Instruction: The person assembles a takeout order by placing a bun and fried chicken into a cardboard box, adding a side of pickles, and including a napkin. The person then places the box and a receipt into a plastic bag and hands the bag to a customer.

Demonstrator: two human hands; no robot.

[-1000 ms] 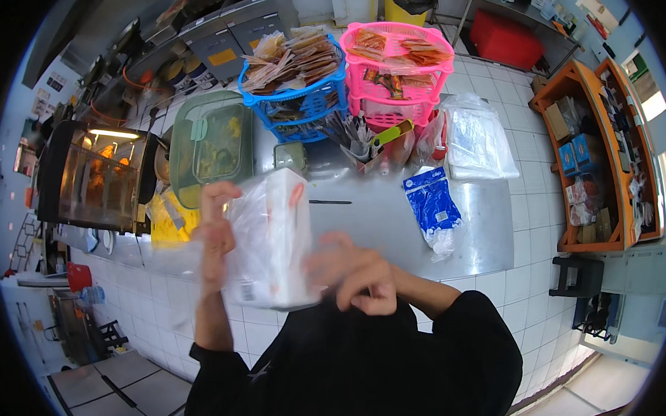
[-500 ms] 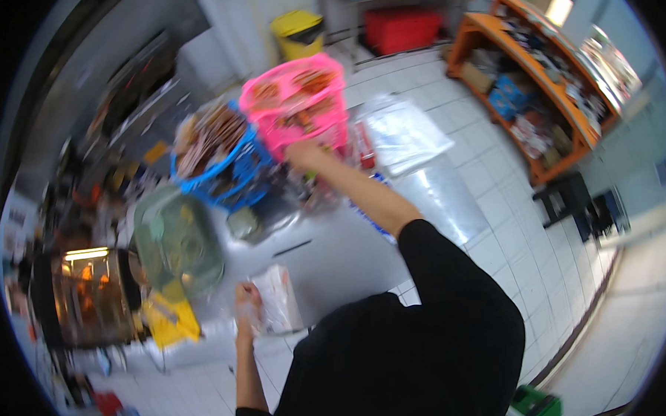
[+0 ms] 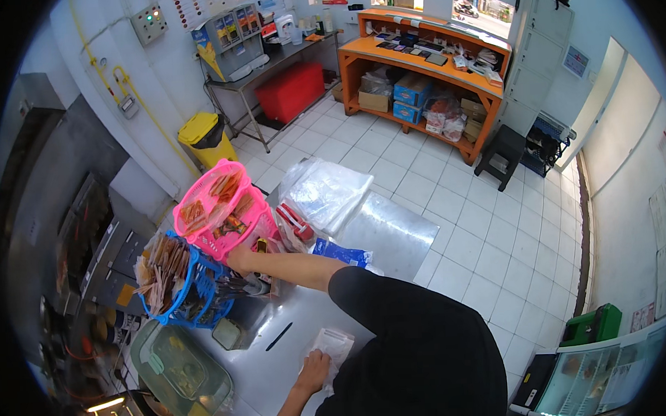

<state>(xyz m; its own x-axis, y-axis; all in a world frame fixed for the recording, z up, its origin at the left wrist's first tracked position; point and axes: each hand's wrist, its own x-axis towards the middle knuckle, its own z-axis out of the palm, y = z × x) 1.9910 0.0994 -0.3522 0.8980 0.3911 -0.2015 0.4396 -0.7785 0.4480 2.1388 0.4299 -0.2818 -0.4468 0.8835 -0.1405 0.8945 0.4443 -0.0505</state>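
Observation:
My left hand [image 3: 312, 370] is closed at the near table edge, its fingers on a white and clear plastic bag [image 3: 334, 345]. My right arm reaches across the metal table [image 3: 281, 305]. At its end, my right hand [image 3: 238, 259] is at the lower front of a pink basket [image 3: 263, 223] that holds orange and brown packets; its fingers are hidden there. A blue basket [image 3: 175, 311], packed with flat brown packets, stands to the left of the pink one. Between the hands lies a black pen-like stick [image 3: 279, 337].
A green lidded tub [image 3: 157, 361] and a small clear container [image 3: 227, 334] stand on the left. Beyond my right forearm lie a blue packet [image 3: 339, 253], a red-and-white package [image 3: 295, 223] and stacked clear plastic bags [image 3: 323, 193]. An orange counter [image 3: 349, 55] stands farther back.
My view has swung toward the back and right of the room, and the picture is sharper. My right hand remains by the pink basket, and my left remains at the bag.

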